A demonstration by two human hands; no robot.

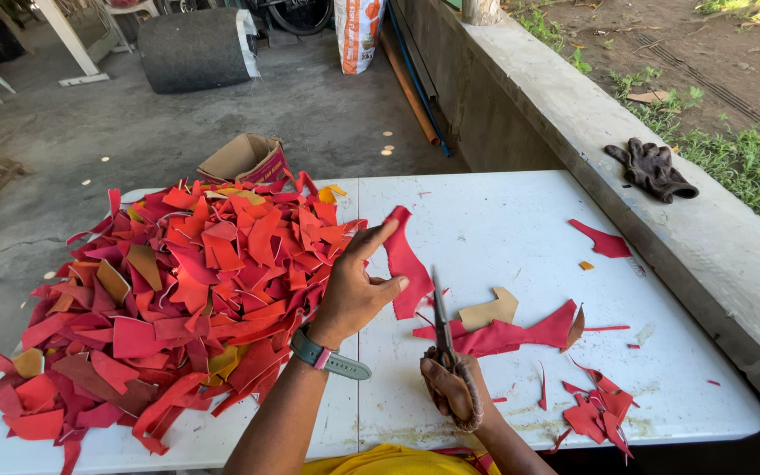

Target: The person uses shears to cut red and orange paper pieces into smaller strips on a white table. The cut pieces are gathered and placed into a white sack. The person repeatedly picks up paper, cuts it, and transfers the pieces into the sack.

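The left hand (355, 290) pinches a red scrap (405, 264) between thumb and fingers above the desk (503, 220). The right hand (450, 391) is closed through the scissors (441, 318) handles; the blades point to 12 o'clock, just beside the scrap.

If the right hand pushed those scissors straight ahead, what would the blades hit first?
Probably the red scrap held up by the left hand; the scissors in the right hand point at its lower edge, though depth is unclear.
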